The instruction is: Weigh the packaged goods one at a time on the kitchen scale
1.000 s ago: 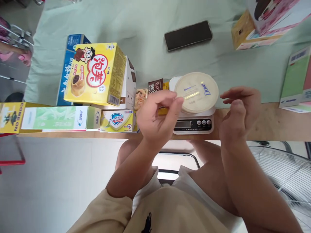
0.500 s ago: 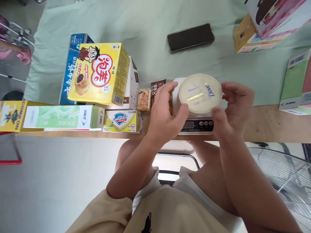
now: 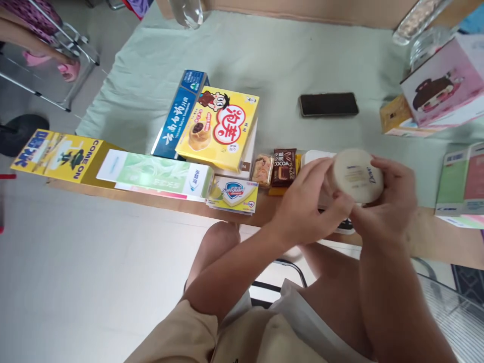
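A round cream-coloured Dove jar (image 3: 357,176) shows its lid, tilted a little, over the right part of the kitchen scale (image 3: 315,155). My right hand (image 3: 389,209) is closed round the jar's right side, thumb at its lower edge. My left hand (image 3: 306,201) grips the left side, its thumb meeting the jar near my right thumb. Most of the white scale, including its display, is hidden behind my hands. Beside my left hand lie a brown cocoa snack packet (image 3: 284,166) and a small wrapped pastry (image 3: 262,170).
To the left stand a yellow puff box (image 3: 217,128), a blue toothpaste box (image 3: 177,116), a green-white box (image 3: 159,174), a Safeguard soap box (image 3: 232,194) and a yellow box (image 3: 62,156). A phone (image 3: 328,104) lies behind. At right are a pink box (image 3: 440,85) and green-pink boxes (image 3: 459,179).
My hands have closed in on the jar, and the left now touches it. The jar has tilted and shifted right over the scale. The camera view has turned, showing more of the table's back.
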Action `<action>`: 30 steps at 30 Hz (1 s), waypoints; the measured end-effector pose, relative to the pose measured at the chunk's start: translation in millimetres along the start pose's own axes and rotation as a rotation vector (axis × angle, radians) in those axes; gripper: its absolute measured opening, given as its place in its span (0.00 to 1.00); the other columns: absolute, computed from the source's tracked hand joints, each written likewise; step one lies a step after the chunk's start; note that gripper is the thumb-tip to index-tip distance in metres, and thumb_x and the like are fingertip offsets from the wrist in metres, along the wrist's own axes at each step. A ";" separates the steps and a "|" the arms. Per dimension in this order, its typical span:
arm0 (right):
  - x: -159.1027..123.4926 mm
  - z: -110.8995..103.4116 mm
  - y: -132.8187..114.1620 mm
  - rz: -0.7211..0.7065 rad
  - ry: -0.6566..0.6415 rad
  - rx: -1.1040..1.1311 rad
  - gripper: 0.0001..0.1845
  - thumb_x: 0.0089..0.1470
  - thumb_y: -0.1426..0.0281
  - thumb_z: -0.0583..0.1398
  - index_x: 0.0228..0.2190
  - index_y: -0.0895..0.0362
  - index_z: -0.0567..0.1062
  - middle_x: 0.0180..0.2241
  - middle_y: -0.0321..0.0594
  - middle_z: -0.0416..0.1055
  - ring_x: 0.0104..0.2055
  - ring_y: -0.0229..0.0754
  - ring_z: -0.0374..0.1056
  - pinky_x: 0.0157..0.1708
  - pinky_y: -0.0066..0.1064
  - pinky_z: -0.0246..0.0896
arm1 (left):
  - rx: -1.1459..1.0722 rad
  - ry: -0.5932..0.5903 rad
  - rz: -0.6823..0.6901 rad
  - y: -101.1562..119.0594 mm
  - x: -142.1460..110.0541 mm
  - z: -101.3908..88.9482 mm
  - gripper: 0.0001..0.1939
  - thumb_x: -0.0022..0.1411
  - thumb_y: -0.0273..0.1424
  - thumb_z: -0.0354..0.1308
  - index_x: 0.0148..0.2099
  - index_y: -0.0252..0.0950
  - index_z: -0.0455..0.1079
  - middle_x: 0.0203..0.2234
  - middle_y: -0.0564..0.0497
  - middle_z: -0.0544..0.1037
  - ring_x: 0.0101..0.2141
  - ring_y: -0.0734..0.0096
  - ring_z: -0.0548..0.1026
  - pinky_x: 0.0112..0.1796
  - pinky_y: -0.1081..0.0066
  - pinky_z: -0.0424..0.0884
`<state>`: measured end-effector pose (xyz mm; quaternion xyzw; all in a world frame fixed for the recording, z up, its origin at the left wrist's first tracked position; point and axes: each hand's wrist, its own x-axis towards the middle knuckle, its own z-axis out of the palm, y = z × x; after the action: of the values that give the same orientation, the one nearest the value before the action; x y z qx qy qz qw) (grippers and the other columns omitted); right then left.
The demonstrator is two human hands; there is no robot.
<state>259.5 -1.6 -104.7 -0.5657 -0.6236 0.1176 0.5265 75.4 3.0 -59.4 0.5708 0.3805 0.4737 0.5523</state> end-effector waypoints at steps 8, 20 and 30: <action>90.0 52.4 -15.8 -0.087 -0.204 -0.103 0.42 0.40 0.52 0.76 0.55 0.46 0.71 0.56 0.46 0.73 0.58 0.59 0.72 0.59 0.63 0.69 | -0.643 0.249 -0.535 -15.1 -10.9 14.0 0.29 0.65 0.41 0.64 0.66 0.48 0.65 0.68 0.48 0.71 0.76 0.51 0.60 0.75 0.58 0.58; 133.4 142.3 19.6 -0.131 -0.596 -0.230 0.46 0.32 0.58 0.80 0.53 0.50 0.72 0.53 0.44 0.71 0.58 0.55 0.68 0.63 0.57 0.69 | -0.901 0.319 -0.659 -5.3 2.8 -1.4 0.21 0.66 0.38 0.57 0.60 0.45 0.70 0.65 0.50 0.76 0.72 0.58 0.69 0.73 0.63 0.63; 78.2 58.2 13.2 0.044 -0.104 0.007 0.19 0.64 0.55 0.62 0.53 0.46 0.70 0.56 0.42 0.73 0.60 0.48 0.75 0.60 0.52 0.74 | -0.731 0.245 -0.604 0.0 10.9 2.8 0.18 0.64 0.34 0.51 0.56 0.42 0.67 0.66 0.47 0.74 0.72 0.65 0.68 0.71 0.65 0.64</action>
<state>236.4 93.8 -97.8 -0.5706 -0.6370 0.1605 0.4929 80.9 12.8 -57.9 0.1437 0.4001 0.4585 0.7804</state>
